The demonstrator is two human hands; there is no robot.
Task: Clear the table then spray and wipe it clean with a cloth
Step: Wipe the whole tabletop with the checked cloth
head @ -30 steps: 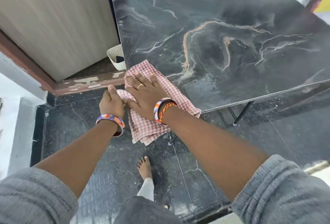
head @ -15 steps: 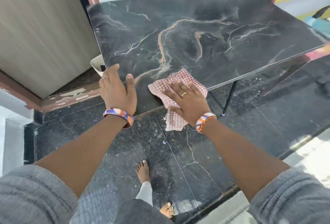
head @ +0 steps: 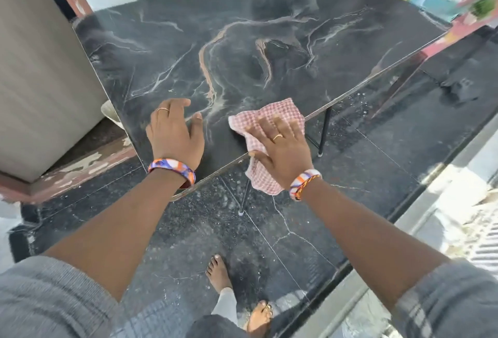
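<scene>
Wiping stage, table top already cleared, judged from the bare surface.

Item: checked pink cloth (head: pixel 269 119). Located at centre of the frame, on the near edge of the table; its upper part is spread flat on the top, its lower corner is left hanging over the edge. It is pressed down by the right hand (head: pixel 283 149), whose fingers are laid straight and spread across the fabric so that pressure is shared over a wide patch; the thumb is set at the table's rim. No pinch or curl round the fabric is seen.

Item: black marble-patterned table (head: pixel 242 49). Fills the upper middle of the frame; pale and rust veins are noted.

Item: left hand (head: pixel 175 133). Placed flat on the top, left of the cloth and apart from it, fingers relaxed, nothing held; probably set there as a brace while the body is leaned forward.

Item: bare foot (head: pixel 218 273), lower centre, on dark floor tiles.
</scene>
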